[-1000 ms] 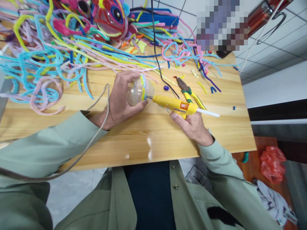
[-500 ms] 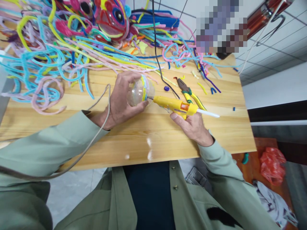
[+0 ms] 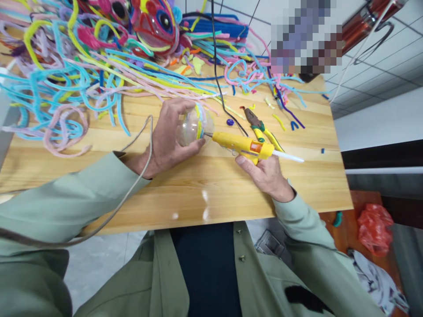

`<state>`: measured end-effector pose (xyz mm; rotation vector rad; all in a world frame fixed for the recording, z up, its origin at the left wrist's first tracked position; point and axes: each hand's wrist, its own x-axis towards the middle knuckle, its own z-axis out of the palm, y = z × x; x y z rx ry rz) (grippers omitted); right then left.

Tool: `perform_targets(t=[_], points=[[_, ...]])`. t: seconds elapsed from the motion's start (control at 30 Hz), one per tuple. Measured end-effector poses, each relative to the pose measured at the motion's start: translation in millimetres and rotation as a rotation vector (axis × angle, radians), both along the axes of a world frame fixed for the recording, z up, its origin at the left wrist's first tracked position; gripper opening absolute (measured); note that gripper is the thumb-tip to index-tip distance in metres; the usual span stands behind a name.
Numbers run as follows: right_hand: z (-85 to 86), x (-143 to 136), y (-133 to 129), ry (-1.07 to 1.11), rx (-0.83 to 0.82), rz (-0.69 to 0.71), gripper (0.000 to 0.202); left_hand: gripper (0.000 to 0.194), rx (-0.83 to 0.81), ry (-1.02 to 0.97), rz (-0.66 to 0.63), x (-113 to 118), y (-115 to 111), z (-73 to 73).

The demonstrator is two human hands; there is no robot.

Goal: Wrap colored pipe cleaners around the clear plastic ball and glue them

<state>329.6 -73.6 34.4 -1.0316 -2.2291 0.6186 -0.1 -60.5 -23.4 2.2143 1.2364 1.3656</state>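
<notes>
My left hand [image 3: 170, 134] is wrapped round a clear plastic ball [image 3: 190, 126], thumb below and fingers over the top. Yellow, blue and pink pipe cleaner bands [image 3: 200, 121] circle the ball's middle. In my right hand [image 3: 266, 174] is a yellow hot glue gun [image 3: 243, 144], gripped by its handle. A white glue stick [image 3: 289, 156] juts from the gun's back end. The metal nozzle points left, at or very close to the lower part of the bands; contact is hard to tell. My right fingers are partly hidden behind the gun.
Pliers [image 3: 259, 125] with yellow-green handles lie behind the gun. A black cord [image 3: 216, 66] runs down to the table near it. Tangled pipe cleaners [image 3: 62, 88] cover the back left. A decorated clear ball [image 3: 157, 26] stands behind them. A grey cable [image 3: 145, 163] crosses my left forearm.
Almost nothing differs. Both hands, the ball and the glue gun keep their places, with only a very slight shift of the whole view.
</notes>
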Motion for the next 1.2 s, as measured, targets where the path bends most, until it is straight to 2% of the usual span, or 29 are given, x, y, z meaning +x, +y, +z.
perform_targets(t=[0.33, 0.53, 0.8, 1.0, 1.2], points=[[1.2, 1.0, -0.8, 0.011, -0.031, 0.02, 0.048, 0.074, -0.047, -0.025, 0.048, 4.9, -2.4, -2.0], [2.0, 0.8, -0.8, -0.002, -0.043, -0.008, 0.052, 0.078, -0.03, 0.013, 0.021, 2.3, -1.7, -0.7], [2.1, 0.0, -0.8, -0.003, -0.022, 0.0, 0.049, 0.07, -0.061, 0.011, -0.012, -1.0, -1.7, 2.9], [0.1, 1.0, -0.6, 0.008, -0.024, -0.033, 0.05, 0.081, -0.034, 0.034, -0.024, -3.3, 0.2, -1.2], [2.6, 0.9, -1.9, 0.01, -0.033, -0.012, 0.05, 0.078, -0.051, 0.049, -0.015, -3.5, 0.7, 0.3]])
